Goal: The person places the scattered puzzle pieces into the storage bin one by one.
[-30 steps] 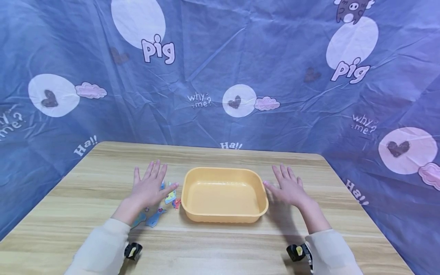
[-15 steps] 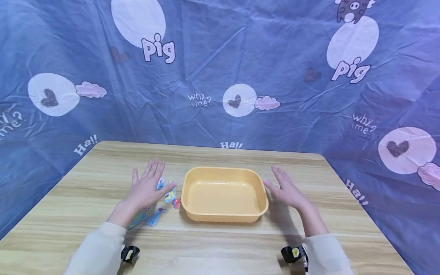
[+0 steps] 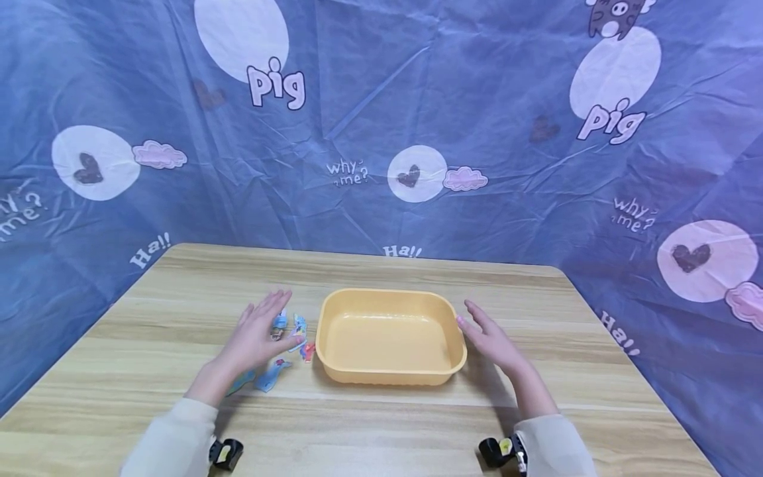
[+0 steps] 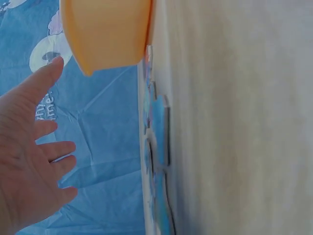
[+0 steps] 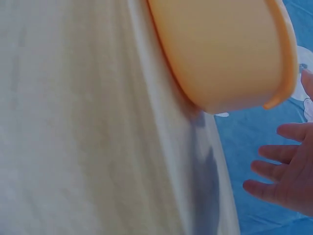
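Observation:
A yellow rectangular plastic basin (image 3: 390, 378) stands on the wooden table, with nothing in it. My left hand (image 3: 253, 344) hovers to the left of it, fingers extended and thumb toward its rim. Beneath and beside that hand lie several flat, colourful cut-out pieces, among them a blue piece (image 3: 272, 375) and a small red piece (image 3: 307, 352); the hand hides some of them. The left wrist view shows a blue piece (image 4: 160, 129) lying flat on the table, below the raised palm. On the basin's other side my right hand (image 3: 495, 343) is held up, thumb tip close to the rim, fingers loosely extended.
The light wooden table (image 3: 381, 434) reaches back to a blue printed cloth (image 3: 357, 119) hanging behind it and along the right side. A small black camera (image 3: 227, 454) sits at the left wrist, and another black camera (image 3: 497, 452) at the right.
Both hands have turned from palms facing down with fingers spread to more sideways, palms toward the basin. The right hand has shifted slightly left. The basin and the cut-out pieces stay in place.

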Demonstrator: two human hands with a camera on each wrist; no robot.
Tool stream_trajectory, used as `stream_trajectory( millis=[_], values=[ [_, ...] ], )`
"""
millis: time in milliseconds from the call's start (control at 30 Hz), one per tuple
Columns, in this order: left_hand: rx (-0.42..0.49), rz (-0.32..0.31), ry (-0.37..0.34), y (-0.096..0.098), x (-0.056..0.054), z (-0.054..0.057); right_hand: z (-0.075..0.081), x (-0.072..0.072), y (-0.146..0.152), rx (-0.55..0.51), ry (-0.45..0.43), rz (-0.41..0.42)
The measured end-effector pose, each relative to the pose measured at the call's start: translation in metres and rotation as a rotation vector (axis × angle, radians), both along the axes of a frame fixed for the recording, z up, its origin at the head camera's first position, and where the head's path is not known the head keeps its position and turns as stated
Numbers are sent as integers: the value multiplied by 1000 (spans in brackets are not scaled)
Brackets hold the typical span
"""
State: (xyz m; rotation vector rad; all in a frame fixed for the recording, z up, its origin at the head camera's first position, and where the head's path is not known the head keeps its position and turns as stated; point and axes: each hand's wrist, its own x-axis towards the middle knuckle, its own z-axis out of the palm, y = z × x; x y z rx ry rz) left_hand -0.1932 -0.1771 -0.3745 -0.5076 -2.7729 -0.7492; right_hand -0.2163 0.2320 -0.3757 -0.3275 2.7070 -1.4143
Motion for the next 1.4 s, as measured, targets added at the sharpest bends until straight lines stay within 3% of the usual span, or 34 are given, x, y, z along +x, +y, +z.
stream_trajectory(
  millis=[267,433,900,1067,1400],
  values=[
    [80,-43,-37,2,-2,-11,-10,1,-7,-182,-56,-24],
    [131,-62,-80,2,-2,-16,-16,1,-11,-360,-112,-25],
    [185,-90,-133,6,-3,-27,-28,1,-12,-708,-217,-22],
    [183,-74,-157,7,-4,-32,-30,2,-12,-773,-249,-10],
    [166,-81,-140,9,-5,-41,-30,2,-10,-835,-266,28]
  ],
)
